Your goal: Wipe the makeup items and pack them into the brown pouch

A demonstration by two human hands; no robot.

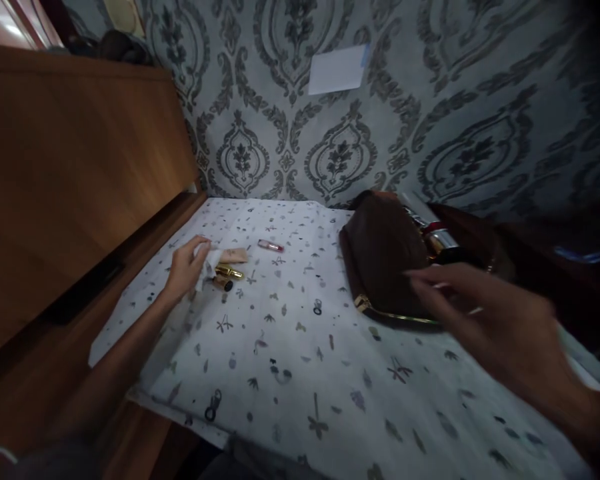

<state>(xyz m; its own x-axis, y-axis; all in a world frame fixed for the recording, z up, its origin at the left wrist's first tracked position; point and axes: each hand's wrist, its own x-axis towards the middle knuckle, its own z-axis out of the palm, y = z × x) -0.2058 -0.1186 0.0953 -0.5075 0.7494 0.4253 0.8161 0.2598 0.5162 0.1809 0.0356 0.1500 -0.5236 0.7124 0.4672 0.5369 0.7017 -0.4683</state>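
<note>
At the left of the table, my left hand [186,267] has its fingers bent around the edge of a crumpled white piece [210,264], perhaps tissue or thin plastic. Just right of it lie a flat beige packet or tube [234,255], a shiny gold tube [229,271] and a dark-ended gold tube [223,284]. A small lipstick-like tube [271,246] with a red end lies apart, farther back. My right hand [495,327], slightly blurred, hovers in front of a dark brown bag [385,253], fingers loosely bent and apart, nothing visible in them.
A patterned white cloth [290,347] covers the table. Silver and red cylindrical containers [437,237] stick out of the bag's top. A wooden panel [80,147] borders the left side, and a papered wall [285,120] with a white card [337,70] stands behind.
</note>
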